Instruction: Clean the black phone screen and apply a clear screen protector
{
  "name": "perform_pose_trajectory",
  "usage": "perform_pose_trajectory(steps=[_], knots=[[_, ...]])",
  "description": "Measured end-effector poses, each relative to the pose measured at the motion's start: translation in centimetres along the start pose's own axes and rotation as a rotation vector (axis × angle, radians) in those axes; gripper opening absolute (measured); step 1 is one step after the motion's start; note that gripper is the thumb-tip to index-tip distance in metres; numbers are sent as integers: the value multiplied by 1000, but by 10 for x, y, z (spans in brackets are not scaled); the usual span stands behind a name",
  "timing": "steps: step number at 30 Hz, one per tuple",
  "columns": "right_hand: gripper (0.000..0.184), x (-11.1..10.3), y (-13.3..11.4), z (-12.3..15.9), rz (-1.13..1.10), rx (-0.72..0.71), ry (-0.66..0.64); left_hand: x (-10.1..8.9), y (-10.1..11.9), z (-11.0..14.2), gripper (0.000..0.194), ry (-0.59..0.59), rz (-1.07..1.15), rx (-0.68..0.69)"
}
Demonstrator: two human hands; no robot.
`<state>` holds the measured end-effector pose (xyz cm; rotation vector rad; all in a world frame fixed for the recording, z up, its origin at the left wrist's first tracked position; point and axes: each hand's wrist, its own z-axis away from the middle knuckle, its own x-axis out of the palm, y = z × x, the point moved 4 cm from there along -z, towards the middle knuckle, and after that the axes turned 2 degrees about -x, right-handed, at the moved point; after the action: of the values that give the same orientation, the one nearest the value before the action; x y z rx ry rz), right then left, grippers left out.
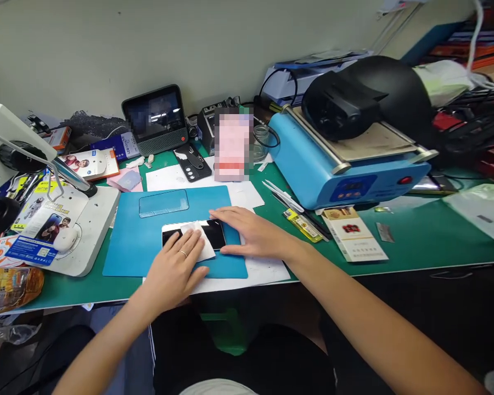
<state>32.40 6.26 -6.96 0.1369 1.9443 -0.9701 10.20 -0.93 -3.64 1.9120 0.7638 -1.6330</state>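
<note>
A smartphone (217,235) with a dark screen and white edges lies on a blue mat (125,252). My left hand (179,260) presses a white wipe (206,247) onto the screen with its fingers laid out flat; a ring is on one finger. From the right, my right hand (247,233) spans the phone's end, thumb at the near edge and fingers at the far edge. Just beyond the phone, a clear screen protector (163,203) rests on the mat. Part of the phone is hidden under the left hand and wipe.
A blue machine (304,164) stands at the right with a black visor-like object (341,104) on it. Tweezers (284,197) and a cigarette box (354,236) lie before it. Behind the mat are a phone back cover (192,163) and a display (156,118). A white lamp base (94,219) is left.
</note>
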Motion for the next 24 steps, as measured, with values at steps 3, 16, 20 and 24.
perform_pose_trajectory(steps=[3,16,20,24], knots=[[86,-1,1,-1,-30,3,7,-14,-32,-4,49,-44,11,204],[80,-5,3,-2,-44,61,25,-31,-80,-3,21,228,197,411],[80,-4,5,-2,-48,65,15,-33,-88,-2,21,228,175,328],[77,-6,2,-1,-74,73,26,-36,-92,-2,24,293,188,251]])
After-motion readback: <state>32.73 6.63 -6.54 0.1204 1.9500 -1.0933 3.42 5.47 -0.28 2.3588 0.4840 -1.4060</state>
